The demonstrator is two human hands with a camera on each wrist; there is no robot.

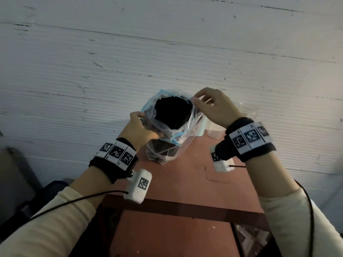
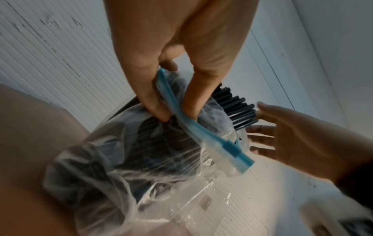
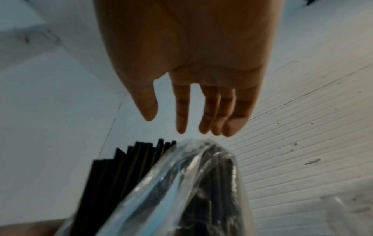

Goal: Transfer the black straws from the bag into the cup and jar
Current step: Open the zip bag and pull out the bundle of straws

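A dense bundle of black straws (image 1: 173,111) stands upright inside a clear plastic bag (image 1: 167,145) with a blue zip strip (image 2: 193,127) along its mouth. The bag sits on a reddish-brown counter (image 1: 194,182), and the straw ends poke out above the open mouth.

The left hand (image 1: 142,128) grips the bag's near-left rim; in the left wrist view its thumb and fingers pinch the blue strip and the plastic beside it. The right hand (image 1: 213,108) is at the bag's far-right edge. In the head view its thumb and forefinger seem to hold a bit of the plastic rim, but in the right wrist view the fingers (image 3: 220,111) hang straight and loosely spread just above the bag, so I cannot tell whether this hand is holding anything.

Just to the right of the bag, partly hidden behind the right wrist, stand a pale blue cup (image 1: 201,127) and a clear container (image 1: 215,131). A clear jar (image 1: 248,108) stands further right. Both wrists wear black bands with printed marker tags. A white ribbed wall fills the background.
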